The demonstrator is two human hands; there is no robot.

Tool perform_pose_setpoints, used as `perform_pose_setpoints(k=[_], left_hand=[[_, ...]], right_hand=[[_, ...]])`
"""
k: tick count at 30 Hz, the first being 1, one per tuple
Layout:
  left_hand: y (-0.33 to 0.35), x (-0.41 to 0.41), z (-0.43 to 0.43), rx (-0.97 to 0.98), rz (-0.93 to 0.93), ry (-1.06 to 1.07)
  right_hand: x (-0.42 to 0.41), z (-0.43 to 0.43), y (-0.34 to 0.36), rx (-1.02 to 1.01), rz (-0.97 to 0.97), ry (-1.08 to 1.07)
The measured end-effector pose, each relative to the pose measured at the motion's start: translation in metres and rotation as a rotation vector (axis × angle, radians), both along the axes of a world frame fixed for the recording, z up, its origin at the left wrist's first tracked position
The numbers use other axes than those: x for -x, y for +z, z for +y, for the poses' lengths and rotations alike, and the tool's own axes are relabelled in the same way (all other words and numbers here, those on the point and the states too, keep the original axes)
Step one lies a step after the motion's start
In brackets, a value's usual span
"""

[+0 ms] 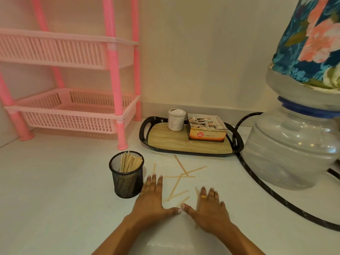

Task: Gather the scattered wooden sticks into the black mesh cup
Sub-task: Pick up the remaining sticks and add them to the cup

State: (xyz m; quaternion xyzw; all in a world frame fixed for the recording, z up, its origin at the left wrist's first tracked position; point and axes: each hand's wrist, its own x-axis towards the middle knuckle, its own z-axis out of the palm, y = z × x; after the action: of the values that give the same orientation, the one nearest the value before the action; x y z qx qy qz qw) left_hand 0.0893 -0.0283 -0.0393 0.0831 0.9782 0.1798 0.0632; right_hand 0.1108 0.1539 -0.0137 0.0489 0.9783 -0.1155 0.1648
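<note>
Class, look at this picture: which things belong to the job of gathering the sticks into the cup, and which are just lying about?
Part of the job: scattered sticks, black mesh cup, left hand, right hand.

Just lying about: tray, white jar, tea box, pink rack, water bottle.

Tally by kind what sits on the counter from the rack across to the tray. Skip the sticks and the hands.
Pink rack: 1
Black mesh cup: 1
Tray: 1
White jar: 1
Tea box: 1
Total: 5
</note>
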Motion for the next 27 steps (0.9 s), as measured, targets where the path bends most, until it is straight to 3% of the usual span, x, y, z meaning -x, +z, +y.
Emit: perform_pose_setpoints(k=[10, 27], left_hand=[[0.0, 0.003, 0.024, 0.062, -0.016, -0.042], [0.005, 0.025, 0.029, 0.026, 0.103, -0.119]], right_hand=[[-0.01, -0.023, -0.011, -0.106, 0.178, 0.099], [0.04, 0.002, -0.023, 0.016, 0.222, 0.334]])
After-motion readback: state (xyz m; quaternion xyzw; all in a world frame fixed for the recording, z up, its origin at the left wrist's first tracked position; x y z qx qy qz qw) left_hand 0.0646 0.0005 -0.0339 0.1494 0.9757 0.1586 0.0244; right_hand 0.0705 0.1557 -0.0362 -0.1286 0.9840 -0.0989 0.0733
